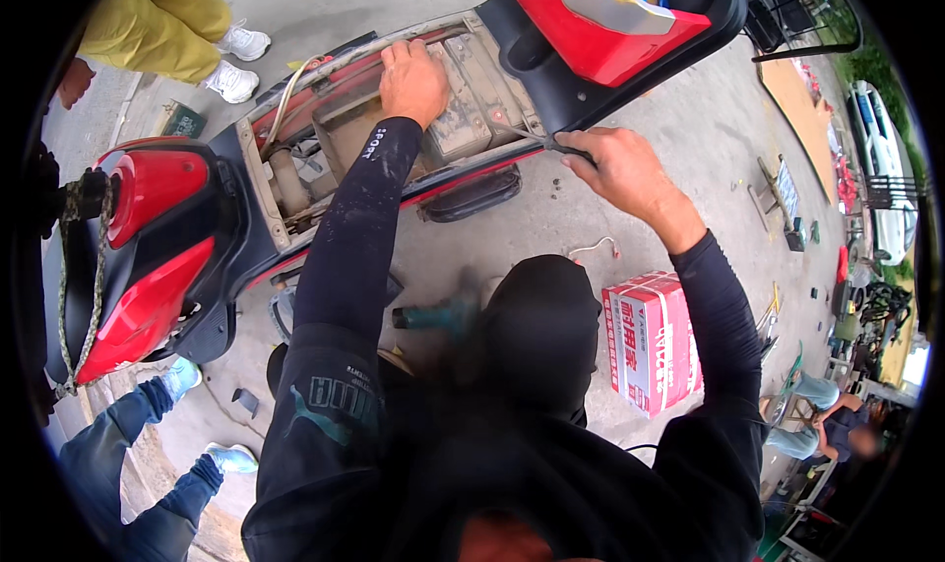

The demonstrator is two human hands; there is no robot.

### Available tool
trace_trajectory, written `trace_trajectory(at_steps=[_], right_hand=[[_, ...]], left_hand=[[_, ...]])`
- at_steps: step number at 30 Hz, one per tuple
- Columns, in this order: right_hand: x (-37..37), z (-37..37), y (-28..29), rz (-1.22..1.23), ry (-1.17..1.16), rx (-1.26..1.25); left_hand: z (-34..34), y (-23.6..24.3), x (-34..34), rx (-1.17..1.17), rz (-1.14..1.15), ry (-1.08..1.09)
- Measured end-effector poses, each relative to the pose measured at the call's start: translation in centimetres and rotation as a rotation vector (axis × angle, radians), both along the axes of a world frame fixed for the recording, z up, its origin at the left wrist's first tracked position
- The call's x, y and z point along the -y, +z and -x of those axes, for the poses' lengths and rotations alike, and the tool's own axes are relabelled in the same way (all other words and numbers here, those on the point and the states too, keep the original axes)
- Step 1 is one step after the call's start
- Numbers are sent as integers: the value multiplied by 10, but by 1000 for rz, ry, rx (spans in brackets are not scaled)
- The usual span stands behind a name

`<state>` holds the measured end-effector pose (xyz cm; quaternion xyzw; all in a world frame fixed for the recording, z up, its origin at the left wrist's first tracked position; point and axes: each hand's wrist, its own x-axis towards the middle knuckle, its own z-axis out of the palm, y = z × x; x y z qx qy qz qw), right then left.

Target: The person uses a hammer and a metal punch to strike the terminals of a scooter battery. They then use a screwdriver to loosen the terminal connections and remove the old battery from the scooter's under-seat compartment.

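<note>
A red and black scooter's open floor compartment (345, 134) stretches across the upper middle, with dusty grey-brown batteries (468, 94) in its right part. My left hand (413, 82) reaches over the compartment, knuckles up and fingers bent down near the far rim beside the batteries; whatever its fingertips grip is hidden. In my right hand (630, 173), at the near right edge, is a screwdriver (548, 143) with a dark handle. Its thin metal shaft points left over the battery tops, close to a terminal. A loose pale cable (285, 104) loops over the compartment's left end.
A red and white strapped carton (652, 341) stands on the concrete near my right forearm. A teal power tool (438, 316) lies below the scooter. People stand at the upper left (187, 21) and lower left (148, 464); another sits far right. Scattered tools and a parked white car line the right.
</note>
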<state>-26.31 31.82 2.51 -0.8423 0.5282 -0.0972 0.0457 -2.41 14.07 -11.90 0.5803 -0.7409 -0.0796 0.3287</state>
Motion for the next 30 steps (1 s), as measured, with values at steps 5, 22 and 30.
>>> trace_trajectory(at_steps=[5, 22, 30], right_hand=[[-4, -27, -4, 3, -28, -185], [19, -41, -29, 18, 35, -21], [28, -17, -28, -39, 59, 12]], left_hand=[[-11, 5, -2, 83, 2, 29], [17, -11, -39, 36, -356, 319], [15, 29, -38, -166, -545, 456]])
